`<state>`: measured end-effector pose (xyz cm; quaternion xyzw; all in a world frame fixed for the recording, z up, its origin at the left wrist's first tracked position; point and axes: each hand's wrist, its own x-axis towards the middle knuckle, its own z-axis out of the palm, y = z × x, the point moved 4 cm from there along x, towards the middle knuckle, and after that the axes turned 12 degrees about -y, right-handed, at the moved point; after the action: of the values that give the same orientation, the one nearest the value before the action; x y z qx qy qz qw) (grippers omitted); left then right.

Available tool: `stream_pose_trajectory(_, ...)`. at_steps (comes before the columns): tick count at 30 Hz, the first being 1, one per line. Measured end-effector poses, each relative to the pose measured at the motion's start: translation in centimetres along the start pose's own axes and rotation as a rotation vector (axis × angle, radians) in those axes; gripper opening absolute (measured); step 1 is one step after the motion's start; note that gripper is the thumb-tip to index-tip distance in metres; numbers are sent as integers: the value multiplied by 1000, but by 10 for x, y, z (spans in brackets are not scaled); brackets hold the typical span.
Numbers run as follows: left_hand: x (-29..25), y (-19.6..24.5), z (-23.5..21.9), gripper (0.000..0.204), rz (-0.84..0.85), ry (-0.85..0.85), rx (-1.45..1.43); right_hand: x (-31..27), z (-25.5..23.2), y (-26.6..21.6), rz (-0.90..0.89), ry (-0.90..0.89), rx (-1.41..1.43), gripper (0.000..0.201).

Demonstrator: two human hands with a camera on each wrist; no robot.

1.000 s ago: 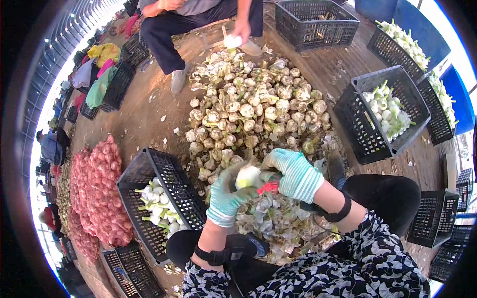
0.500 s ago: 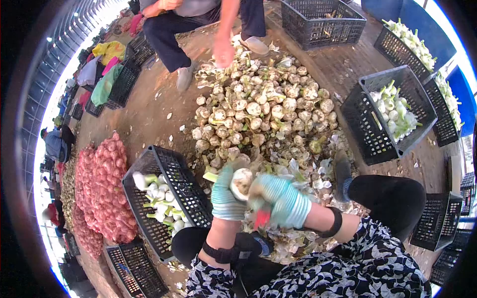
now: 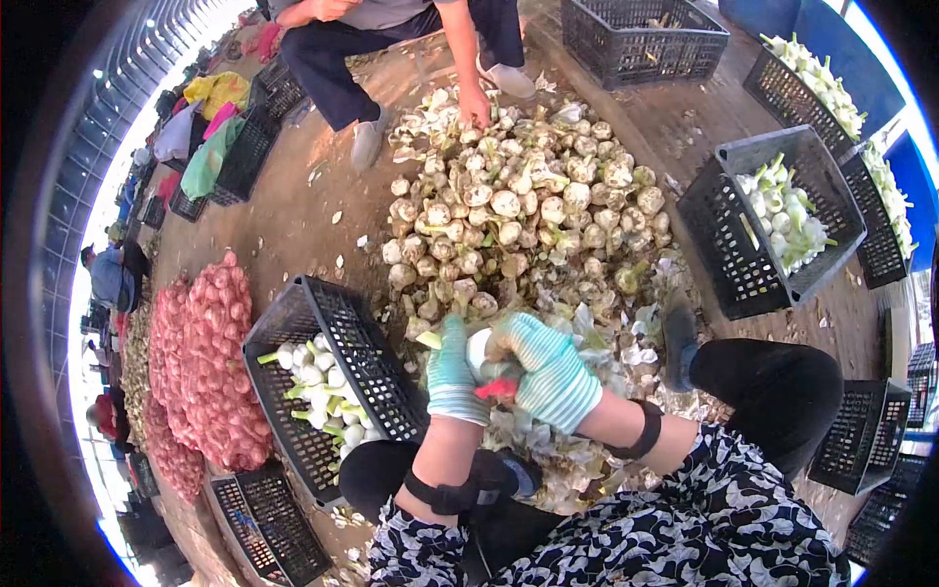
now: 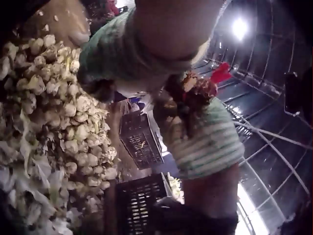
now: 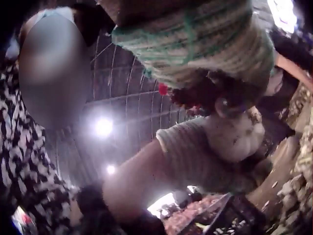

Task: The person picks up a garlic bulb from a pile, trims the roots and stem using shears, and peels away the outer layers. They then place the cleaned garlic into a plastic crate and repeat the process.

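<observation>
My gloved left hand (image 3: pixel 454 377) grips a white garlic bulb (image 3: pixel 477 347), its green stem showing past the fingers. Against the bulb's other side works my gloved right hand (image 3: pixel 554 372), its fingers curled round a small tool with a red part (image 3: pixel 497 388). In the right wrist view the bulb (image 5: pixel 237 137) rests in the left hand (image 5: pixel 210 159), with the right hand (image 5: pixel 200 44) just above it. The tool's working end is hidden. A heap of untrimmed bulbs (image 3: pixel 528 196) lies in front of both hands.
A black crate (image 3: pixel 362 352) of white bulbs stands left, another crate (image 3: pixel 758 284) at the right. Red net sacks (image 3: pixel 210 362) stand far left. Loose peels (image 3: pixel 626 342) cover the floor near my feet. Another person's hand (image 3: pixel 474 103) touches the heap's far side.
The bulb has turned in my left hand, its stem now pointing left. My right hand has shifted over it. The other person's hand has moved from above down onto the heap.
</observation>
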<state>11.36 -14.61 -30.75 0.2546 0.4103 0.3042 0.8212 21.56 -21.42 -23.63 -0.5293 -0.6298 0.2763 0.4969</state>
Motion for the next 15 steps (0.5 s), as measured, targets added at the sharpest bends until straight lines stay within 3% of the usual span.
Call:
stream_pose_trajectory(2,-9,4,10,31,-77,-43,-262,-2,11,46,315,71,1130,16)
stream_pose_trajectory(3,-6,2,10,29,-38,-103,-269,-11,6,67,566,164,1330,20)
stream_pose_trajectory(4,-3,2,11,27,4,-170,-274,-13,6,51,483,174,1309,29)
stream_pose_trajectory(6,-10,11,21,25,-97,-458,-406,-13,18,59,591,183,1622,34)
stream_pose_trajectory(7,-13,11,25,25,-100,-456,-407,-19,18,61,596,186,1622,34)
stream_pose_trajectory(9,-16,17,37,31,2,-527,-384,-13,1,36,393,54,1263,32)
stream_pose_trajectory(10,-17,16,37,31,0,-528,-384,-13,2,38,393,56,1263,32)
stream_pose_trajectory(12,-15,14,30,33,29,-342,-379,-11,6,45,468,38,1289,30)
stream_pose_trajectory(13,-15,15,27,35,91,-271,-181,-8,2,34,193,44,588,22)
stream_pose_trajectory(15,-11,8,24,35,16,-218,-113,-3,-4,24,143,35,440,19)
